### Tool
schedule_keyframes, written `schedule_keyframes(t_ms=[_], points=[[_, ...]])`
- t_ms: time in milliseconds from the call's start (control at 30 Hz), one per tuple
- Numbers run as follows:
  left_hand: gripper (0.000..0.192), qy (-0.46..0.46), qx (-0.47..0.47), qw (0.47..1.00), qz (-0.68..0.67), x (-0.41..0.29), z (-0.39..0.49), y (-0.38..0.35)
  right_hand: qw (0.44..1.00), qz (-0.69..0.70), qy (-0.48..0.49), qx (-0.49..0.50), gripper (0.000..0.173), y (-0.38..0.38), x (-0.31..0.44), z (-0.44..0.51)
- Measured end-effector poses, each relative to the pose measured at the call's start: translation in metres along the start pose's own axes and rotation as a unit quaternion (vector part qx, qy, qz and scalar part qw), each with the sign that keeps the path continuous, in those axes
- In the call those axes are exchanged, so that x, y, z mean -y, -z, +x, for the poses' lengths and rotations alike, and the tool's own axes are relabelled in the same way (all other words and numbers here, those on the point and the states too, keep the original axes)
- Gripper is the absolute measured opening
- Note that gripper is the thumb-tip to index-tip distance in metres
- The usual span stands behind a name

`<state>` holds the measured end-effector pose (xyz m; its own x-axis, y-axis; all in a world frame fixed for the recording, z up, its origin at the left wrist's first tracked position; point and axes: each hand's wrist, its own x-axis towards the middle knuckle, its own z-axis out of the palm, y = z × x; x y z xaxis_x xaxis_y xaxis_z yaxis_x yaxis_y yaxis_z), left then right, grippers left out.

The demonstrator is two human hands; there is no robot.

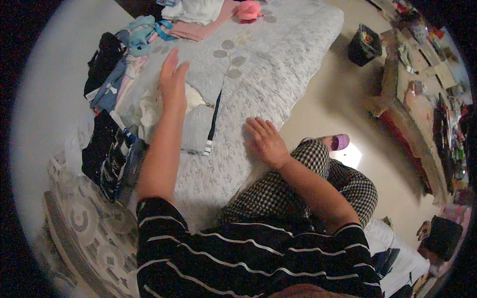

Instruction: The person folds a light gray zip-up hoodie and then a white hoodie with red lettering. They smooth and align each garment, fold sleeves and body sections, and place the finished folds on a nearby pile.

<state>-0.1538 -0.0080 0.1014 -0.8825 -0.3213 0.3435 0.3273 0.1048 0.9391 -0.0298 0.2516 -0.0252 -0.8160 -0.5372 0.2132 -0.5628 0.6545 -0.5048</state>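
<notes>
A light grey garment point(199, 124) with a black strip along one edge and a white-striped cuff lies on the bed cover point(257, 70) before me. Cream fabric point(193, 97) and a small metallic fastener, perhaps a zip pull, show in its middle. My left hand point(173, 83) is over the garment's far left part, thumb apart from the fingers, with nothing in it. Whether it touches the cloth I cannot tell, and my forearm hides part of the garment. My right hand point(265, 141), palm down and fingers spread, is at the bed's near right edge, holding nothing.
Left of the garment lie black clothes point(102, 149), blue denim point(111, 87) and a light-blue plush item point(142, 35). Farther back are pink folded cloth point(201, 29) and a pink soft toy point(248, 10). A dark bin point(365, 44) and a cluttered table point(404, 89) stand right.
</notes>
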Motion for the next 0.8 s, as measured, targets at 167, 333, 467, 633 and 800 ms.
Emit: schedule_keyframes(t_ms=[167, 333, 467, 633, 800], points=[[0.046, 0.322, -0.038, 0.933, -0.156, 0.108, 0.139, -0.033, 1.000, 0.001, 0.012, -0.020, 0.058, -0.014, 0.001, 0.009], [0.038, 0.391, -0.116, 0.878, -0.250, 0.246, 0.225, -0.038, 0.999, 0.046, -0.001, 0.009, 0.059, -0.010, -0.004, 0.017], [0.031, 0.367, -0.131, 0.862, -0.323, 0.314, 0.267, -0.032, 0.998, 0.059, -0.014, 0.013, 0.058, -0.014, -0.007, 0.026], [0.029, 0.303, -0.142, 0.870, -0.361, 0.315, 0.275, -0.021, 0.998, 0.058, -0.004, -0.007, 0.057, -0.019, -0.009, 0.030], [0.025, 0.128, 0.047, 0.978, 0.157, 0.237, 0.244, 0.009, 0.998, 0.059, -0.008, -0.023, 0.056, -0.018, -0.009, 0.031]])
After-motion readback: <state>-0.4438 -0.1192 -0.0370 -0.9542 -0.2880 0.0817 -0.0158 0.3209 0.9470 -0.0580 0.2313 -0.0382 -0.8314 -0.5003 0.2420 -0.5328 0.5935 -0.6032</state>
